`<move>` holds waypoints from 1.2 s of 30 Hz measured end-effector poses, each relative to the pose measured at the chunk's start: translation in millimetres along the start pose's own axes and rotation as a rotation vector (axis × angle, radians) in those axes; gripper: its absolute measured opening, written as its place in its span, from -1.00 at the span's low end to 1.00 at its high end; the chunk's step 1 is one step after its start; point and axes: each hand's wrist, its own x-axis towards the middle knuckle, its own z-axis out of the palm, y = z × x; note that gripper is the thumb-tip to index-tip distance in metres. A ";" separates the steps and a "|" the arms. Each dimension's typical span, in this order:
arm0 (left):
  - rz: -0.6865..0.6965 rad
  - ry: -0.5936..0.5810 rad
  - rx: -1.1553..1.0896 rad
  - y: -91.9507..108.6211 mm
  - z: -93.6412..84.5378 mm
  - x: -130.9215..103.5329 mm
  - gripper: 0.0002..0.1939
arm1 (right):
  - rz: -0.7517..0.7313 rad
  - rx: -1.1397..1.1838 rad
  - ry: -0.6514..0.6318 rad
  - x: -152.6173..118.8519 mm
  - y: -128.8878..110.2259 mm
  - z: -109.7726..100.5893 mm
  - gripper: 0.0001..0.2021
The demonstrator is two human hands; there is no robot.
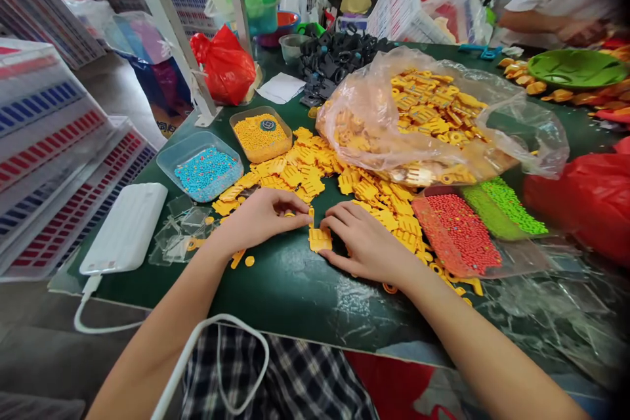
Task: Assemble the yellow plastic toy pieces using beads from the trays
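Note:
Over the green table, my right hand (367, 239) grips a flat yellow plastic piece (321, 241) between thumb and fingers. Fingers pinched, my left hand (266, 220) holds a small narrow yellow part (311, 216) at the upper left edge of that piece. Whether the two parts are joined, I cannot tell. Just beyond both hands spreads a heap of loose yellow plastic pieces (300, 167). A tub of blue beads (209, 170) and a tub of yellow beads (260, 134) stand past my left hand. Red beads (462, 230) and green beads (504, 207) fill trays to the right.
A clear bag (354, 118) of yellow parts lies behind the heap, with black parts (339, 52) farther back. A white power bank (125, 226) with a cable sits at left. Clear plastic pieces (180, 236) lie beside it. Another person's arm (546, 23) shows at back right.

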 end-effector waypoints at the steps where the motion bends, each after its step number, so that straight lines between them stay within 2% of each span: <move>1: 0.018 -0.019 0.008 0.4 0.3 -0.3 -0.76 | 0.040 -0.027 0.000 0.0 1.0 0.9 -0.70; 4: 0.118 -0.080 0.058 1.2 5.1 -0.3 -0.83 | 0.120 -0.090 0.023 -1.8 4.3 2.0 -0.56; 6: 0.198 -0.119 0.103 1.4 10.7 0.5 -0.90 | 0.111 -0.085 0.046 -4.1 6.4 0.1 -0.55; 12: 0.380 -0.187 0.322 -0.7 22.6 2.7 -0.88 | 0.030 0.000 0.015 -8.2 10.1 -9.6 -0.80; 18: 0.339 -0.252 0.445 -2.8 18.7 1.5 -0.82 | 0.015 0.044 -0.011 -4.2 8.6 -5.5 -0.78; 22: 0.338 -0.213 0.491 -2.1 20.6 0.5 -0.81 | -0.009 0.093 -0.002 -4.5 9.9 -6.4 -0.76; 26: 0.413 -0.164 0.544 0.6 23.7 -1.2 -0.84 | -0.045 0.102 0.016 -6.2 15.6 -4.9 -0.83; 28: 0.438 -0.103 0.544 1.7 18.0 -2.0 -0.84 | -0.071 0.097 0.037 -6.2 17.8 -0.9 -0.84; 30: 0.382 0.056 0.507 2.0 2.7 -3.5 -0.81 | -0.087 0.096 0.061 -5.5 18.2 4.2 -0.83; 32: 0.224 0.293 0.472 1.4 -22.7 -6.5 -0.78 | -0.102 0.104 0.081 -4.3 16.4 9.0 -0.81; 34: 0.011 0.510 0.488 -0.7 -54.3 -10.5 -0.76 | -0.110 0.115 0.105 -2.7 13.0 12.4 -0.79; 36: -0.181 0.596 0.573 -4.2 -85.1 -13.4 -0.74 | -0.113 0.126 0.125 -0.8 8.7 14.5 -0.78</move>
